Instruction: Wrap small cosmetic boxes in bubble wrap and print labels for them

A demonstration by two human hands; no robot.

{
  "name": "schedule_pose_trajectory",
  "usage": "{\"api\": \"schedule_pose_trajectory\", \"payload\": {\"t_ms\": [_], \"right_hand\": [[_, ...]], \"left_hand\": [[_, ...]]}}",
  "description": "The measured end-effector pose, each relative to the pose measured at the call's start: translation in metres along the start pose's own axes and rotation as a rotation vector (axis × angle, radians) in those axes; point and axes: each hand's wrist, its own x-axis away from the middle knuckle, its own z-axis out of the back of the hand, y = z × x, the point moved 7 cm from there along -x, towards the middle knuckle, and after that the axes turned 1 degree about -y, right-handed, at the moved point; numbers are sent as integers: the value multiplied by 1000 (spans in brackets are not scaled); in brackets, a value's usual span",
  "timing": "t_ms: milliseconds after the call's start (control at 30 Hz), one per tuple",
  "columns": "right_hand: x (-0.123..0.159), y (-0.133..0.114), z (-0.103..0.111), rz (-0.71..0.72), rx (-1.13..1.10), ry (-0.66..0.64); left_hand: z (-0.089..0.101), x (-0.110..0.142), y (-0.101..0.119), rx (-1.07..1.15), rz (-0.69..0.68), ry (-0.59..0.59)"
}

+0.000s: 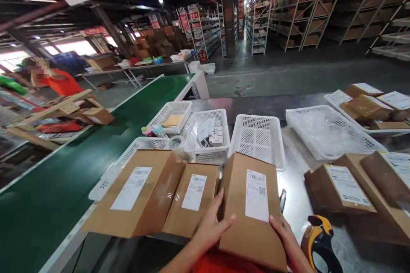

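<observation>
White baskets (258,138), green conveyor (64,179), yellow tape dispenser (318,232)

**Clearance and Obstructions at the Packing Table**

Three labelled brown cardboard parcels (195,194) lie edge to edge along the near table edge, with no gap between them. Behind them, white perforated plastic baskets (258,138) form a close row. A bare metal strip (293,166) runs between the empty basket and the right-hand stacked parcels (341,190). The green conveyor belt (83,170) lies mostly bare at left.

Bare forearms, no sleeves at the wrists, red-orange garment (224,264) below
</observation>
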Motion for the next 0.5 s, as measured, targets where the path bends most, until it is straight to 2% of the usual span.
{"api": "schedule_pose_trajectory", "payload": {"t_ms": [67,133,233,300,367,433,500], "right_hand": [[23,-23,-25,56,31,-3],[40,-44,-60,132,48,-24],[49,-54,-123,202,59,-119],[43,-40,-160,211,54,-162],[29,-14,-184,157,59,-153],[16,15,-197,79,88,-119],[6,32,-205,37,119,-112]], "left_hand": [[25,22,27,31,-47,-8],[56,42,47,45,-53,23],[107,60,55,44,-16,97],[135,63,50,9,2,143],[156,62,45,-128,-14,236],[164,62,44,-291,-59,277],[165,64,48,-360,-105,198]]}}
